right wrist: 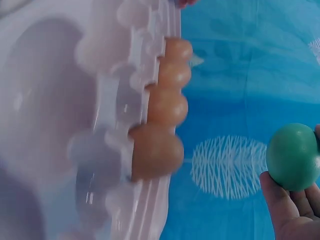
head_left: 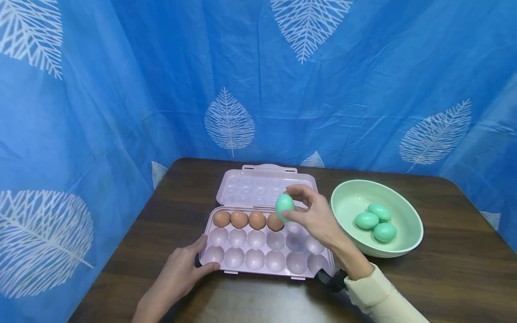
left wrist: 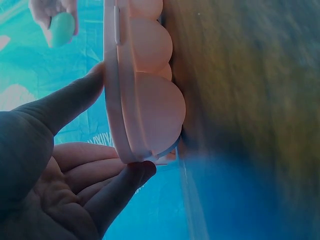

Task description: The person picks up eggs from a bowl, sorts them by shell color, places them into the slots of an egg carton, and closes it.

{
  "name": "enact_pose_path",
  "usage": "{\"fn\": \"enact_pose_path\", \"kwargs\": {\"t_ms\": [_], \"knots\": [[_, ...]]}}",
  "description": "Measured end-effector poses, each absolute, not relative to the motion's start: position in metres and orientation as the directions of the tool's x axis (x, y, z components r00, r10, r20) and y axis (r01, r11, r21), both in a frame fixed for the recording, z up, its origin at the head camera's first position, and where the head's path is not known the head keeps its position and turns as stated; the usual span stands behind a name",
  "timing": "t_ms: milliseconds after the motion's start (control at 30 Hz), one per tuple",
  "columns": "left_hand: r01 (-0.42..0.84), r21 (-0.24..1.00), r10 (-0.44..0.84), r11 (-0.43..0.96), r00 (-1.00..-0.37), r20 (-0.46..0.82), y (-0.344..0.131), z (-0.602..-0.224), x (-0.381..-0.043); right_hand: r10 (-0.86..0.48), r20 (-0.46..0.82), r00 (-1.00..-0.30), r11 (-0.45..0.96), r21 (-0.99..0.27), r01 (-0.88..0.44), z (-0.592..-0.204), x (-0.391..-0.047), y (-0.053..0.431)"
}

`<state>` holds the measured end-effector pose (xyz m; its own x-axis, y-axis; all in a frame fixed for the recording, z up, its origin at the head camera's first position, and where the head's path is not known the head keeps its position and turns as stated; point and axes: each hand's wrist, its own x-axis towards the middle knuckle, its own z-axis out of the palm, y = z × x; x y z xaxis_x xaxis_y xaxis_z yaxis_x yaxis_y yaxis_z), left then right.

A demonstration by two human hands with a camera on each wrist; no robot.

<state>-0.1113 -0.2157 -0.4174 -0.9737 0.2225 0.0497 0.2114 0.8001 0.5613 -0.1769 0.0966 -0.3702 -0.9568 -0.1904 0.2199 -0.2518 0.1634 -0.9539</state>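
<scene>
right hand (head_left: 320, 217) nearly closed, pinching a green egg (head_left: 284, 207), left hand (head_left: 180, 270) half-spread, gripping egg tray (head_left: 256, 239) at corner, brown eggs (head_left: 257, 220) between both, bowl (head_left: 407, 232) beside right hand

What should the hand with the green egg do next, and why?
I'd probably have the right hand lower the green egg into the empty cup beside the four brown eggs: it pinches the egg above the tray, and the left hand holds the tray's corner.
</scene>
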Motion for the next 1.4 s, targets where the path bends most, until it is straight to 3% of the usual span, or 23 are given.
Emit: {"fn": "enact_pose_path", "kwargs": {"t_ms": [267,700,1033,1400], "knots": [[0.214,0.548,0.220,0.809,-0.974,0.056,-0.219,-0.419,-0.110,-0.246,0.170,-0.954,0.096,-0.975,-0.198,-0.381,-0.176,0.041],[0.197,0.560,0.220,0.805,-0.975,0.027,-0.219,-0.418,-0.110,-0.333,0.141,-0.932,0.188,-0.959,-0.212,-0.410,-0.175,-0.027],[0.145,0.581,0.202,0.801,-0.979,-0.035,-0.216,-0.414,-0.112,-0.363,0.194,-0.912,0.239,-0.926,-0.292,-0.425,-0.179,-0.051],[0.174,0.575,0.211,0.799,-0.978,0.003,-0.217,-0.414,-0.112,-0.318,0.232,-0.919,0.260,-0.911,-0.320,-0.431,-0.182,-0.062]]}}
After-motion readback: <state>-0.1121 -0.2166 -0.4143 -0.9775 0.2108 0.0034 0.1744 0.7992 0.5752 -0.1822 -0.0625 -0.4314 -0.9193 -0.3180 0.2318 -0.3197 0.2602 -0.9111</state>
